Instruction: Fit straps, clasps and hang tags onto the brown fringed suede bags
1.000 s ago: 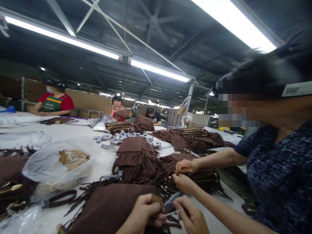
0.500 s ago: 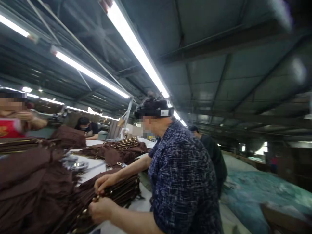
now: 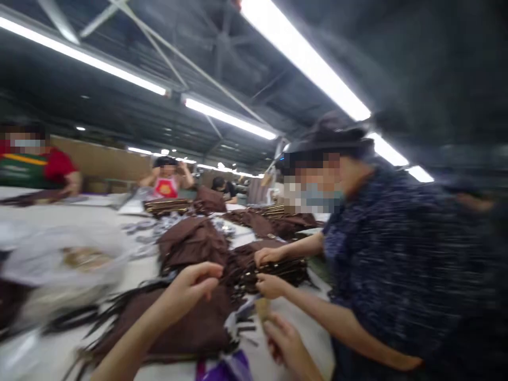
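Our left hand is bare, as is the long forearm behind it, smooth in outline and tapering to a slim wrist. Our right hand is bare too, with slender fingers. Blur softens both hands, hiding nails and finer detail.

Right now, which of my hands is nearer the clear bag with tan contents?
Left. Your left hand is right of the bag; your right hand, holding a tan tag, is farther right.
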### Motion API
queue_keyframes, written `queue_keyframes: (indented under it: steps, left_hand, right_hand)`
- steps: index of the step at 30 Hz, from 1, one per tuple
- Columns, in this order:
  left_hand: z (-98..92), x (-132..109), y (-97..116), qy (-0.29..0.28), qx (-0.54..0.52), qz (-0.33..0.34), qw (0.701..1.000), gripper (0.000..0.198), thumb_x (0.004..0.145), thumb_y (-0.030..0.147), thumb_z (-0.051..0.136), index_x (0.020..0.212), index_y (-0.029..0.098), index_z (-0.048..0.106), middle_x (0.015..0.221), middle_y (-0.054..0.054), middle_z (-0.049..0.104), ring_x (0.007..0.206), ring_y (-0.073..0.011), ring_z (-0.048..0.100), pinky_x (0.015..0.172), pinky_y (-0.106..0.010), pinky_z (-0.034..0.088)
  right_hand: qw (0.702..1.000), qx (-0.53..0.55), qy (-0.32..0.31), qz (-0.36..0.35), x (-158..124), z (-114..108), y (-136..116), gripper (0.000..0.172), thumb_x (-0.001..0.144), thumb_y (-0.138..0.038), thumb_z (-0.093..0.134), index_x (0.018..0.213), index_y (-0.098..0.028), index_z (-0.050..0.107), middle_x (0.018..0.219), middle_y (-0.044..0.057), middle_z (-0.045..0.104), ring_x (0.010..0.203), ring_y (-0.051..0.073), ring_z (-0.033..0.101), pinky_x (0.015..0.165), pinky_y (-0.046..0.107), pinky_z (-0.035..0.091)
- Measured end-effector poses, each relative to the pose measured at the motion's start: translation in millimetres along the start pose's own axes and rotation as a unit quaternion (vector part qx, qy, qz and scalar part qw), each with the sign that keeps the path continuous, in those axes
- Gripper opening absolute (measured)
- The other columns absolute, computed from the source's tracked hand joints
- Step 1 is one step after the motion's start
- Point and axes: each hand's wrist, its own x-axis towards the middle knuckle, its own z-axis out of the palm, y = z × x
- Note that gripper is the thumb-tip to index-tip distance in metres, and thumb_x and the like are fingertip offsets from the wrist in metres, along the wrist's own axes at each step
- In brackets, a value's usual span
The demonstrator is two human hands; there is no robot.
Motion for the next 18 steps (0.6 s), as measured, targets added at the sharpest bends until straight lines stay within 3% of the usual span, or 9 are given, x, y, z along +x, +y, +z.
queue_keyframes:
  steps: [2,5,9,11,14,16,18]
  left_hand:
    - [-24.3,-17,-6,-0.011,0.045,-0.023,0.999,0.039,0.076,0.035,0.054,0.107,0.017,0.068,0.101,-0.006,0.073,0.071,-0.0177,0.065,0.07,-0.029,0.053]
    - [-46.5,-46,-31,0.002,0.153,-0.042,0.987,0.035,0.08,0.031,0.05,0.107,0.017,0.068,0.107,-0.007,0.072,0.092,-0.0213,0.066,0.086,-0.033,0.051]
    - [-43.8,-90,-77,-0.061,0.346,-0.058,0.935,0.051,0.074,0.018,0.055,0.124,0.015,0.061,0.134,-0.013,0.06,0.125,-0.0271,0.053,0.107,-0.041,0.039]
    - [-34.3,-103,-95,-0.088,0.425,-0.046,0.9,0.063,0.07,0.009,0.054,0.133,0.014,0.055,0.146,-0.015,0.049,0.134,-0.0288,0.044,0.111,-0.044,0.034]
    - [-22.5,-106,-110,-0.093,0.502,-0.014,0.86,0.064,0.074,0.004,0.05,0.137,0.014,0.05,0.148,-0.016,0.045,0.135,-0.0293,0.043,0.11,-0.045,0.035]
    - [-18.9,-99,-114,-0.095,0.535,0.014,0.84,0.061,0.079,0.006,0.048,0.139,0.014,0.046,0.149,-0.017,0.043,0.136,-0.0309,0.041,0.109,-0.048,0.035]
    - [-16.8,-90,-117,-0.105,0.558,0.037,0.822,0.057,0.086,0.009,0.044,0.143,0.015,0.041,0.15,-0.017,0.041,0.137,-0.0331,0.039,0.108,-0.053,0.034]
  right_hand:
    - [1.0,0.01,-0.013,0.023,0,-6,20,0.043,0.06,-0.049,0.083,0.076,-0.02,0.056,0.047,-0.012,0.043,0.038,0.004,0.038,0.034,0.013,0.023]
    - [0.996,-0.07,0.05,-0.039,9,-15,33,0.047,0.056,-0.052,0.08,0.082,-0.02,0.058,0.055,-0.007,0.055,0.043,0.007,0.047,0.036,0.015,0.028]
    - [0.973,-0.196,0.099,-0.069,12,-32,42,0.056,0.058,-0.055,0.07,0.1,-0.02,0.057,0.061,-0.001,0.065,0.045,0.015,0.054,0.034,0.02,0.03]
    - [0.955,-0.258,0.122,-0.083,11,-45,49,0.059,0.062,-0.055,0.065,0.108,-0.019,0.055,0.067,0.003,0.07,0.05,0.019,0.061,0.038,0.024,0.041]
    - [0.893,-0.387,0.159,-0.169,16,-61,56,0.053,0.068,-0.054,0.059,0.109,-0.02,0.061,0.092,0.011,0.075,0.08,0.029,0.071,0.065,0.035,0.058]
    - [0.831,-0.469,0.168,-0.247,22,-61,56,0.048,0.074,-0.054,0.055,0.108,-0.021,0.065,0.108,0.012,0.073,0.098,0.033,0.069,0.079,0.042,0.058]
    - [0.783,-0.516,0.139,-0.319,27,-52,55,0.042,0.08,-0.052,0.053,0.109,-0.024,0.066,0.112,0.009,0.072,0.103,0.032,0.068,0.085,0.043,0.057]
